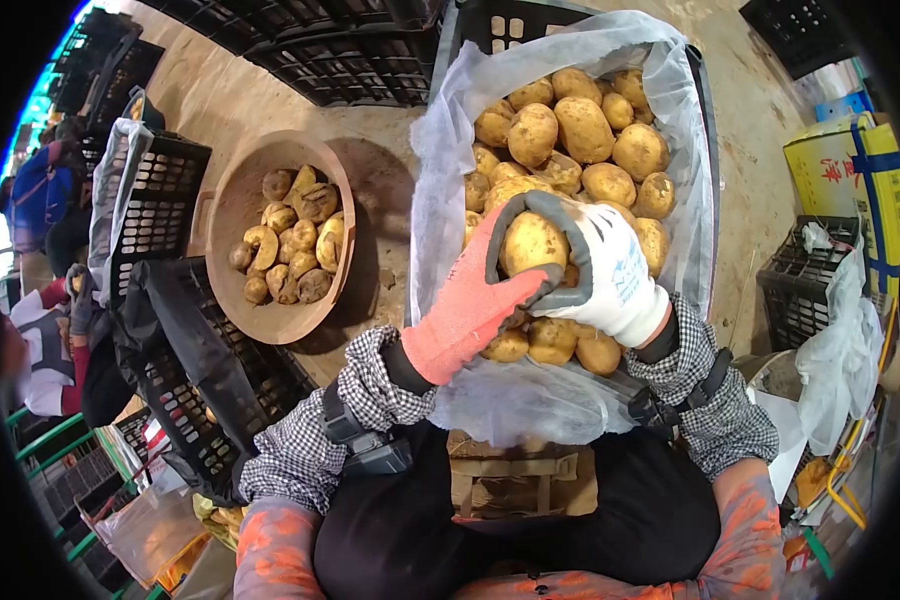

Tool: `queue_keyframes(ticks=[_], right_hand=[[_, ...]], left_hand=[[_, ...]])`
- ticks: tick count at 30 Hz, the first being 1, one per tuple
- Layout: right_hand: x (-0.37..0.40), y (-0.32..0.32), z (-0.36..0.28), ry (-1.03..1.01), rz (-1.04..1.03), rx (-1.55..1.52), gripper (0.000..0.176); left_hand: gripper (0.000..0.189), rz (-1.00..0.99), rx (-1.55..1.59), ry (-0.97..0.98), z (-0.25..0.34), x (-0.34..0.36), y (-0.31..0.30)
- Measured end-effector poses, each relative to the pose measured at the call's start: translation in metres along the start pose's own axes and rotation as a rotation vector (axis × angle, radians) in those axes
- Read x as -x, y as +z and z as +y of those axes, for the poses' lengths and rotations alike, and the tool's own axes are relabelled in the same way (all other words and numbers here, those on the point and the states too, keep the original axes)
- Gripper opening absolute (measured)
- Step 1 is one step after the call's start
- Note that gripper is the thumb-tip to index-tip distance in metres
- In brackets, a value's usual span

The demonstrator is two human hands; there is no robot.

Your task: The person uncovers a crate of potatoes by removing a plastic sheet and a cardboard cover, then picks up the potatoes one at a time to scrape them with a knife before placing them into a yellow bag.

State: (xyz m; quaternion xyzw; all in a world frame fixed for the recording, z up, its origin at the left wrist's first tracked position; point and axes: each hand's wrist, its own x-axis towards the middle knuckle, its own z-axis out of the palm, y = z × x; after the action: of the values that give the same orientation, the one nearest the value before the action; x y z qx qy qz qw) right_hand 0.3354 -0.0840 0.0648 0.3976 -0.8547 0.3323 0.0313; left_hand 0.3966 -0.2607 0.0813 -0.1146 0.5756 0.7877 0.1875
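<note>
A yellow potato (534, 245) sits between my two gloved hands, above the potatoes heaped in a lined crate. My left hand (470, 300), in a red glove with grey fingertips, curls around the potato's left side. Around its right side my right hand (615, 275) closes, in a white glove with grey fingertips. Both hands' fingers meet at the top and bottom of the potato. Below them, the black crate (703, 130) has a thin white liner (435, 170) draped over its rim. Part of the heap is hidden behind my hands.
A brown basin (225, 290) to the left holds misshapen, dark-marked potatoes (301, 235). Black crates (360, 60) stand beyond it, others (185, 370) at left. A yellow box (840, 180) and a small black crate (810, 265) are at right. Another person (45, 340) sits far left.
</note>
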Motion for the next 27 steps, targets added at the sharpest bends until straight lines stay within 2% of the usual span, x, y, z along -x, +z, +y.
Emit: queue_keyframes(ticks=[5,8,9,13,15,18,20,21,22,23,24,25,26,27], right_hand=[[-0.005,-0.005,-0.008,0.048,0.052,-0.073,0.082],[-0.005,-0.012,-0.011,0.167,-0.052,-0.153,0.085],[-0.005,-0.012,-0.011,0.163,-0.054,-0.166,0.085],[-0.006,-0.015,-0.012,0.153,-0.072,-0.182,0.083],[0.004,-0.010,-0.003,0.138,-0.060,-0.116,0.083],[-0.001,-0.007,-0.002,-0.007,-0.038,-0.104,0.085],[-0.011,-0.016,-0.017,0.087,-0.150,-0.317,0.078],[-0.009,-0.022,-0.019,0.059,-0.152,-0.310,0.078],[-0.005,-0.028,-0.020,0.083,-0.082,-0.302,0.074],[-0.002,-0.033,-0.024,0.108,-0.011,-0.296,0.070],[0.002,-0.033,-0.032,0.186,0.150,-0.510,0.064],[0.009,-0.041,-0.031,0.227,0.159,-0.466,0.060],[0.018,-0.053,-0.025,0.262,0.169,-0.426,0.055],[0.026,-0.066,-0.022,0.256,0.202,-0.435,0.050]], left_hand=[[0.049,0.045,0.002,0.004,-0.006,-0.005,-0.006],[0.043,0.004,-0.044,0.077,-0.013,-0.009,-0.013],[0.042,-0.012,-0.085,0.157,-0.017,-0.009,-0.015],[0.042,-0.009,-0.143,0.162,-0.014,-0.009,-0.013],[0.043,0.036,0.107,0.041,-0.004,-0.003,-0.002],[0.054,0.072,-0.336,0.115,0.007,0.011,0.003],[0.061,-0.068,-0.022,0.136,0.005,0.005,-0.013],[0.060,-0.079,0.254,0.035,0.007,0.005,-0.017],[0.057,-0.107,0.411,0.008,0.018,0.013,-0.022],[0.055,-0.120,0.461,0.069,0.030,0.020,-0.031],[0.053,-0.132,0.507,0.131,0.042,0.028,-0.039],[0.051,-0.054,0.519,0.179,0.053,0.036,-0.045],[0.053,-0.063,0.612,0.180,0.060,0.046,-0.055],[0.054,-0.159,0.708,0.214,0.065,0.059,-0.064]])
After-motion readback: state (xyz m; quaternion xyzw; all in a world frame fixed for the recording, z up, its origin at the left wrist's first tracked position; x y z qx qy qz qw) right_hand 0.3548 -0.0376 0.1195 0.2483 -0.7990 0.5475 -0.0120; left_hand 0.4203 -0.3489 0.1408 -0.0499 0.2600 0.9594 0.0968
